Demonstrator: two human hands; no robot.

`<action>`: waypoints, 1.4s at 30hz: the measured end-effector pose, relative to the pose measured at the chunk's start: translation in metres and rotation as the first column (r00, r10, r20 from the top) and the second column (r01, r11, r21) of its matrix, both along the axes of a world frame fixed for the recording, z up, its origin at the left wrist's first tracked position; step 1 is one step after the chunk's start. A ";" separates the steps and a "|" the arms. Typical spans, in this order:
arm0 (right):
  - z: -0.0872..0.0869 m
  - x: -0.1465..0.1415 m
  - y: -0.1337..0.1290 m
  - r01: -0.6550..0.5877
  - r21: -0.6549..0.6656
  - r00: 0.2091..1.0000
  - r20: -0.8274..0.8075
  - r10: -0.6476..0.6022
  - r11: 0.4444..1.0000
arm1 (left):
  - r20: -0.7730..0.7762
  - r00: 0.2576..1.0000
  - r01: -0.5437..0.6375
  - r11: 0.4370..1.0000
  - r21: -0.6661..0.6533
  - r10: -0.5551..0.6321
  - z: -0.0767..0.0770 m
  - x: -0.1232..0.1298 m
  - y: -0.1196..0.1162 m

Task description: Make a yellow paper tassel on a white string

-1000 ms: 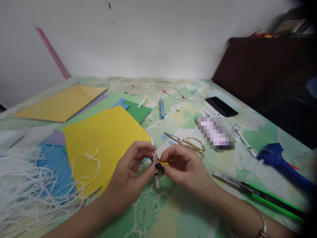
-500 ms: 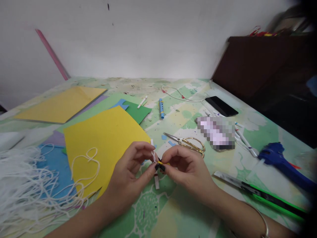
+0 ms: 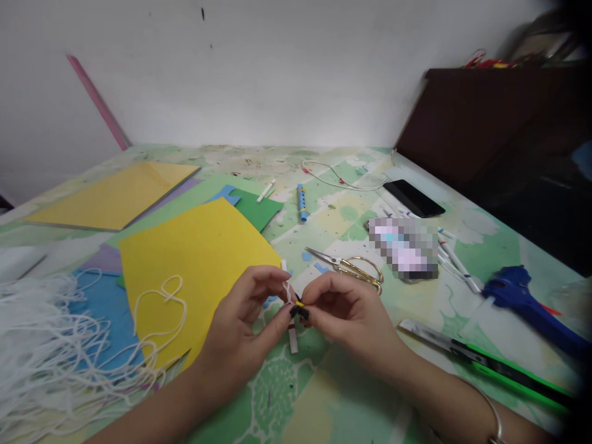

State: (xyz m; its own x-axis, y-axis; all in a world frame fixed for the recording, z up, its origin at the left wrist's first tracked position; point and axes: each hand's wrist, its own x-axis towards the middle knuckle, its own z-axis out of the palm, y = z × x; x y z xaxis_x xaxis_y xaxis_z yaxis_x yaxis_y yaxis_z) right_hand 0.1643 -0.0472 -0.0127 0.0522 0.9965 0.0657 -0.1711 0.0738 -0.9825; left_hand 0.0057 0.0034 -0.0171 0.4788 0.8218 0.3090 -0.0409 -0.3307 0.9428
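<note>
My left hand [image 3: 259, 308] and my right hand [image 3: 345, 305] meet at the lower middle, fingertips almost touching. Between them is a small yellow piece [image 3: 300, 303], pinched by my right fingers. A thin white cord [image 3: 288, 291] runs up from my left fingertips. Beneath the hands lies a white stick-like marker [image 3: 292, 339], partly hidden by the fingers. Gold-handled scissors [image 3: 345, 266] rest just behind my right hand. Farther back stands out a blue roll with yellow bands [image 3: 301, 203]. What exactly my left fingertips grip is too small to tell.
Yellow foam sheet [image 3: 198, 259], green sheet [image 3: 259, 209] and a heap of white cord [image 3: 50, 351] lie left. On the right are a black phone [image 3: 415, 197], a blurred-out phone, white pens [image 3: 457, 265], a blue glue gun [image 3: 531, 308] and a green cutter [image 3: 494, 364].
The fingertips have shifted very slightly around the small yellow piece. Everything else looks the same.
</note>
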 end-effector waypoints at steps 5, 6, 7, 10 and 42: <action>0.000 0.000 -0.001 0.021 0.046 0.997 0.073 -0.025 0.999 | -0.006 0.999 -0.042 0.999 0.002 0.042 0.000 0.001 -0.001; -0.001 0.000 -0.001 0.024 0.044 0.996 0.084 -0.028 0.999 | -0.011 0.999 -0.048 0.999 0.001 0.048 0.000 0.001 -0.001; -0.001 0.000 -0.001 0.025 0.040 0.995 0.092 -0.028 0.999 | -0.012 0.999 -0.053 0.999 0.001 0.053 0.000 0.001 -0.002; -0.002 0.000 -0.001 0.029 0.023 0.995 0.091 -0.031 0.999 | 0.002 0.999 -0.050 0.999 -0.002 0.050 0.000 0.000 -0.002; -0.008 0.019 0.014 0.112 -0.169 0.990 -0.067 -0.125 0.979 | -0.380 0.919 0.012 0.954 0.299 0.107 0.094 -0.007 0.048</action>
State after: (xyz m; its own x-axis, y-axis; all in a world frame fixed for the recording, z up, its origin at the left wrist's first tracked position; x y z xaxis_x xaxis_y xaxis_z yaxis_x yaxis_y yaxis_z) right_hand 0.1831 -0.0328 -0.0202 0.1693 0.9797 -0.1071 -0.2459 -0.0632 -0.9672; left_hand -0.0016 0.0511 0.0769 0.5720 0.7490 0.3344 0.3301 -0.5835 0.7420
